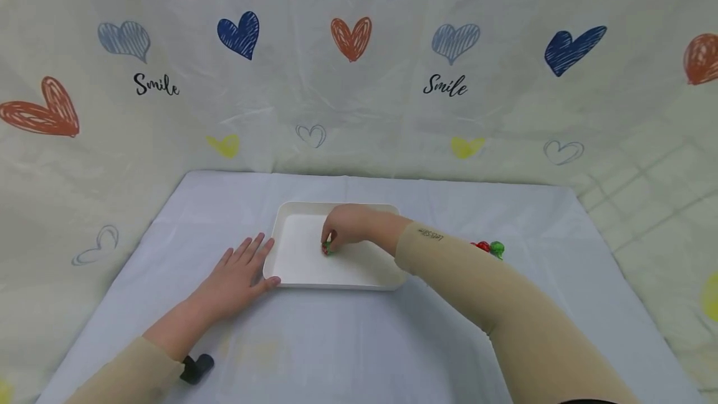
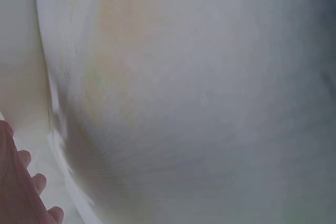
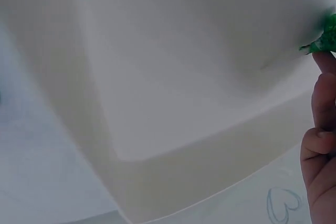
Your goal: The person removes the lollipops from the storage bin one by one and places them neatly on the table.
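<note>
A shallow white tray [image 1: 303, 273] lies on the table. Over its middle, my right hand [image 1: 350, 223] pinches a small wrapped candy [image 1: 326, 247] with red and green showing, low against the tray floor. In the right wrist view the twisted green wrapper [image 3: 328, 38] sticks out at the fingertips; the rest is cut off by the frame edge. Fingers spread, my left hand [image 1: 238, 279] rests flat at the tray's left rim, thumb by the near corner. Only part of that left hand [image 2: 21, 187] shows in the left wrist view.
More shiny candies, a red one [image 1: 483, 245] and a green one [image 1: 497, 247], sit on the table right of the tray, partly behind my right forearm. A white cloth [image 1: 336, 341] covers the table. Behind it hangs a heart-patterned curtain [image 1: 392, 105].
</note>
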Demonstrator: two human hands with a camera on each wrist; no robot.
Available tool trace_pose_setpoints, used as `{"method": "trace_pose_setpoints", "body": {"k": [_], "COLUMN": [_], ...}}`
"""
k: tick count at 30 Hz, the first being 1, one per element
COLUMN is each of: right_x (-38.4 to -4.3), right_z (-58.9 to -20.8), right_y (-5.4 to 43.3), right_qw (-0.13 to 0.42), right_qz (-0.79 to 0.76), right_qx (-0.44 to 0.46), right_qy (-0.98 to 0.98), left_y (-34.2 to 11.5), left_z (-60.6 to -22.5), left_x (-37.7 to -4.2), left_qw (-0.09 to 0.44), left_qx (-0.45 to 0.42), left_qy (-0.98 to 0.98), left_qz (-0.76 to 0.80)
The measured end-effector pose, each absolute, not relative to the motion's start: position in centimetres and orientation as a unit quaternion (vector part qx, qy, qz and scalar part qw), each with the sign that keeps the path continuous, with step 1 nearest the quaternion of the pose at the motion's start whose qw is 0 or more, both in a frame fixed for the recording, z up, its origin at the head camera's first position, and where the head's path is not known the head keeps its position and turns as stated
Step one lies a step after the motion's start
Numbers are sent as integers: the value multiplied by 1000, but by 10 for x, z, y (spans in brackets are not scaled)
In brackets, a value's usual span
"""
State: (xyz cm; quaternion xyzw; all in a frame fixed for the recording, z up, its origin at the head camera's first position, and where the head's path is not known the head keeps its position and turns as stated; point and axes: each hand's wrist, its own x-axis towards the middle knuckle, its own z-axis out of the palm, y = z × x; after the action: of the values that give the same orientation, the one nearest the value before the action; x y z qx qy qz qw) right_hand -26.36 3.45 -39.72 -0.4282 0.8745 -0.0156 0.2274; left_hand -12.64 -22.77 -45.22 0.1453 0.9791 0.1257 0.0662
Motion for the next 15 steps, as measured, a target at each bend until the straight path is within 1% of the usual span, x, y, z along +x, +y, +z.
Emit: {"method": "trace_pose_setpoints", "body": {"k": [10, 15], "right_x": [-266, -267], "right_z": [-395, -393], "right_y": [70, 83], "right_qw": [243, 229], "right_qz": [-36, -53], "right_qx": [-382, -373], "right_qy": [891, 898], "left_y": [-224, -224], "left_z": [-447, -446], "left_x": [-123, -122], "left_qw": [58, 56], "left_qx": [146, 146], "left_qy": [979, 979], "left_qz": [130, 131]}}
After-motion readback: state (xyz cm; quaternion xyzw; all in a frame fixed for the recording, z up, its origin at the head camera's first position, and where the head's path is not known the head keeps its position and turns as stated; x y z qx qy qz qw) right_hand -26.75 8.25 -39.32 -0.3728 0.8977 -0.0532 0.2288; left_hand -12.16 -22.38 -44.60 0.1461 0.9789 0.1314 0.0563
